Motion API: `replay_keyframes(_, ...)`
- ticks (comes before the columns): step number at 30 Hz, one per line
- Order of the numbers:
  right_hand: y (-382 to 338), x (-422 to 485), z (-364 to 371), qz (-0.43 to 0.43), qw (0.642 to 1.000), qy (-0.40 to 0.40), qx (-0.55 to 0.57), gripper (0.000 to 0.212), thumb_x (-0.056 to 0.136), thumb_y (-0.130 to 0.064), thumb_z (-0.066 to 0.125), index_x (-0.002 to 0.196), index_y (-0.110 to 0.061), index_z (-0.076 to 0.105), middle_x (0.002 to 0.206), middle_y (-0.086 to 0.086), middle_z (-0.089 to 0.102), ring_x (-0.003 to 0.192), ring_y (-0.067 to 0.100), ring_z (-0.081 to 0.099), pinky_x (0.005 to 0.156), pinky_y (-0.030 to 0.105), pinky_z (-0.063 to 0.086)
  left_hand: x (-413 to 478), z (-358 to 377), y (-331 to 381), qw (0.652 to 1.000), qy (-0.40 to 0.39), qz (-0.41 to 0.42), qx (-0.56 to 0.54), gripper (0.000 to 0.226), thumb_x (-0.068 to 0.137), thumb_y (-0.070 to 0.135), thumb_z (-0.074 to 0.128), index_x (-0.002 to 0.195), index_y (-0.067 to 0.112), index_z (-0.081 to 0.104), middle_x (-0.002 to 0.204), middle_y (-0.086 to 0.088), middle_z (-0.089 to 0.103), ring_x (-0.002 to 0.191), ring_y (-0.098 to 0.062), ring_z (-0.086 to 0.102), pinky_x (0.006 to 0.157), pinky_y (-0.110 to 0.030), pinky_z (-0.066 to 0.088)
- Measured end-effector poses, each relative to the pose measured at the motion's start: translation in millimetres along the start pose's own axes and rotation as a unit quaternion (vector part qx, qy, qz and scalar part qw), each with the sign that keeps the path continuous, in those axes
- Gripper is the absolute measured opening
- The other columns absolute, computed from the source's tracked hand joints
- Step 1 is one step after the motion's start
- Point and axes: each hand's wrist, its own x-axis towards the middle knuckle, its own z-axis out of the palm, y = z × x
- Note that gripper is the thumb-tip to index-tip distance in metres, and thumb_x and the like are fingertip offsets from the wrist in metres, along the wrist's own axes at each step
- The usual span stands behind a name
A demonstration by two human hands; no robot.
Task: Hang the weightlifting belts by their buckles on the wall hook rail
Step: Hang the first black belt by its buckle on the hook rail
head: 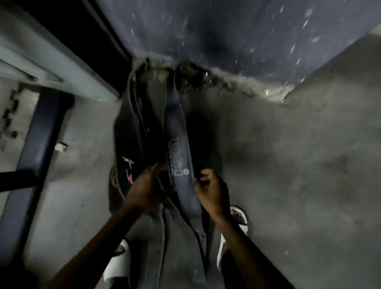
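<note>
The person stands over a lettered belt (179, 152), a long dark-blue strap that runs from the rough seam at the far edge of the grey floor (310, 180) back between their feet. The right hand (211, 192) is clamped on the belt's right edge, fingers curled over it, which looks like a hold for lifting the strap clear. The left hand (146, 186) is pressed to the belt's left edge with its fingers bent inward. In the blur I cannot tell whether it has closed on this belt or on something dark beside it.

Just left of the lettered belt lie more dark belts (126, 137), one with red and white markings, bunched close enough that taking one probably means separating it from the rest. No buckle shows clearly and no hook rail is in sight, so I judge the hanging not yet begun. White sandals (239, 216) flank the belt's near end, and a blue post (37, 142) stands well to its left.
</note>
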Motion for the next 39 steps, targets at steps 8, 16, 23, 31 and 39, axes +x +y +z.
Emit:
replay_keyframes(8, 57, 117, 107, 0.065, 0.993, -0.076, 0.059, 0.052, 0.092, -0.035, 0.064, 0.137, -0.011, 0.053, 0.135, 0.017, 0.062, 0.124, 0.036, 0.060, 0.101, 0.047, 0.050, 102, 100, -81, 0.993, -0.014, -0.082, -0.081, 0.082, 0.070, 0.029, 0.080, 0.143, 0.019, 0.042, 0.134, -0.007, 0.060, 0.120, -0.026, 0.061, 0.098, -0.047, 0.053)
replay_keyframes(16, -23, 59, 47, 0.042, 0.987, -0.061, 0.140, 0.053, 0.101, -0.018, 0.056, 0.152, -0.012, 0.041, 0.157, 0.011, 0.043, 0.144, 0.027, 0.042, 0.116, 0.039, 0.038, 65, 32, -39, 0.985, 0.043, -0.055, -0.160, 0.053, 0.085, 0.040, 0.073, 0.128, 0.015, 0.053, 0.104, 0.013, 0.061, 0.092, -0.007, 0.063, 0.061, -0.007, 0.044)
replay_keyframes(23, -178, -36, -88, -0.092, 0.962, 0.035, 0.256, 0.029, 0.098, 0.000, 0.054, 0.125, -0.002, 0.065, 0.122, 0.016, 0.070, 0.106, 0.022, 0.066, 0.087, 0.025, 0.052, -15, -122, 95, 0.934, 0.055, 0.042, -0.349, 0.029, 0.089, 0.011, 0.071, 0.113, -0.001, 0.061, 0.087, 0.000, 0.074, 0.078, -0.003, 0.072, 0.068, -0.017, 0.055)
replay_keyframes(31, -373, -243, -258, -0.214, 0.895, 0.092, 0.380, 0.021, 0.099, -0.002, 0.055, 0.114, -0.008, 0.068, 0.108, 0.011, 0.074, 0.091, 0.015, 0.067, 0.079, 0.022, 0.054, -185, -337, 271, 0.902, 0.072, 0.226, -0.360, 0.020, 0.089, 0.005, 0.069, 0.108, -0.001, 0.068, 0.089, 0.000, 0.074, 0.073, 0.000, 0.068, 0.070, -0.018, 0.054)
replay_keyframes(39, -549, -471, -387, -0.348, 0.808, 0.131, 0.457, 0.028, 0.095, 0.010, 0.049, 0.113, -0.001, 0.067, 0.092, 0.011, 0.072, 0.072, 0.009, 0.067, 0.065, 0.019, 0.057, -389, -499, 396, 0.872, 0.079, 0.343, -0.340, 0.032, 0.083, 0.021, 0.078, 0.111, 0.006, 0.072, 0.102, -0.005, 0.076, 0.082, -0.006, 0.071, 0.077, -0.020, 0.054)
